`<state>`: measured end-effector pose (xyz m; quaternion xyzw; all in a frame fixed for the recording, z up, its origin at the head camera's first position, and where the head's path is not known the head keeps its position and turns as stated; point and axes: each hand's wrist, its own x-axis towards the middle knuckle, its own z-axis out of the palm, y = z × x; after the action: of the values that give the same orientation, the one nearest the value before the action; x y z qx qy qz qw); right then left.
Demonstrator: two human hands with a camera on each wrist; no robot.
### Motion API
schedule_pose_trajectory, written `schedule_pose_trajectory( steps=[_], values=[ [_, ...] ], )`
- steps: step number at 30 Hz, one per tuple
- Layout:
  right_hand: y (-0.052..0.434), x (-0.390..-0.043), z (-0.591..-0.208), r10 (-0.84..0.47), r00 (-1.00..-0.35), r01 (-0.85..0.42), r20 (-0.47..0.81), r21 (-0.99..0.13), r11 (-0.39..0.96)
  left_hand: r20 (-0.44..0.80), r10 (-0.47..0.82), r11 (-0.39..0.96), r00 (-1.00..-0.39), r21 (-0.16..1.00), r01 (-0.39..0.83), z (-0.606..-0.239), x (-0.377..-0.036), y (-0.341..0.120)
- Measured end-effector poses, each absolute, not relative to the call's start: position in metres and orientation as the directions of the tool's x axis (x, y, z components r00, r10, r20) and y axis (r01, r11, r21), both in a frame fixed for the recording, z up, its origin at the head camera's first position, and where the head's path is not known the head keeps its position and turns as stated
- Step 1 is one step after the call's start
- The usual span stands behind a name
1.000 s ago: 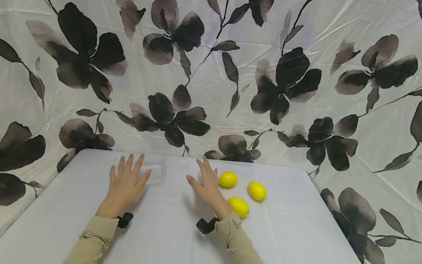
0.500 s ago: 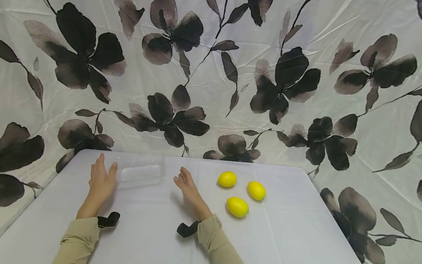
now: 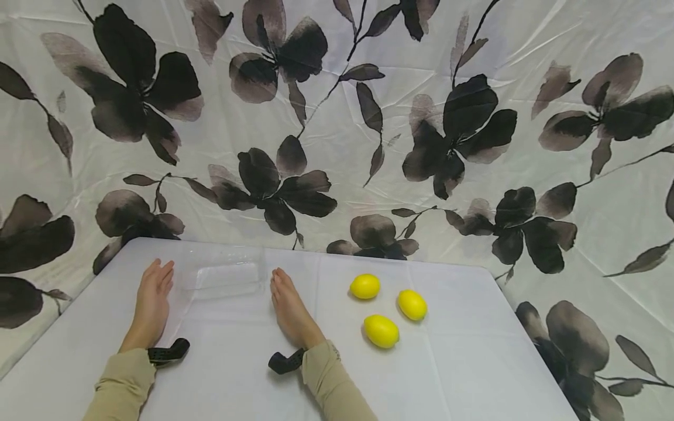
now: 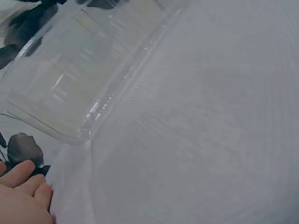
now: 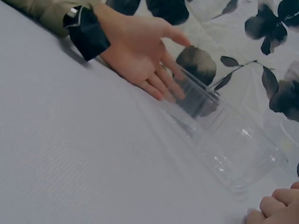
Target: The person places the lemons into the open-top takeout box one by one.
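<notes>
Both hands flank a clear plastic tray at the far left of the desk.

Nearest me, my left hand [image 3: 151, 304] and right hand [image 3: 288, 307] stand on edge on the white desk [image 3: 474, 362], fingers straight and relaxed, grasping nothing; between them, a little farther off, lies the clear plastic tray [image 3: 226, 275], the right fingertips just beside its right end. I judge it very light, thin-walled and flexible, slippery and easy to crush, so I would take it by the stiffer rim at both short ends. Three lemons [image 3: 381, 330] sit well apart to the right. Beyond hangs a flowered cloth [image 3: 337, 117].
</notes>
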<state>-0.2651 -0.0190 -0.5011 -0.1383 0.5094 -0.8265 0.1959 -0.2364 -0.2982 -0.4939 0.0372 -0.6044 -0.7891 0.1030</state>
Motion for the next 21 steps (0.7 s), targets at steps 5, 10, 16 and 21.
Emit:
schedule_pose_trajectory(
  steps=[5,10,16,21],
  values=[
    [-0.020,-0.266,-0.506,-0.482,-0.874,0.192,0.060,-0.869,-0.457,0.138,-0.159,-0.238,-0.978,0.956,0.174,-0.496,-0.236,-0.300],
    [-0.020,-0.267,-0.512,-0.499,-0.859,0.143,0.115,-0.881,-0.450,0.161,-0.169,-0.197,-0.972,0.961,0.193,-0.499,-0.236,-0.299],
    [-0.019,-0.266,-0.514,-0.502,-0.851,0.074,0.154,-0.911,-0.405,0.217,-0.168,-0.187,-0.962,0.951,0.247,-0.502,-0.238,-0.297],
    [-0.016,-0.264,-0.513,-0.522,-0.838,0.073,0.158,-0.916,-0.395,0.228,-0.167,-0.187,-0.959,0.948,0.258,-0.503,-0.238,-0.296]
  ],
)
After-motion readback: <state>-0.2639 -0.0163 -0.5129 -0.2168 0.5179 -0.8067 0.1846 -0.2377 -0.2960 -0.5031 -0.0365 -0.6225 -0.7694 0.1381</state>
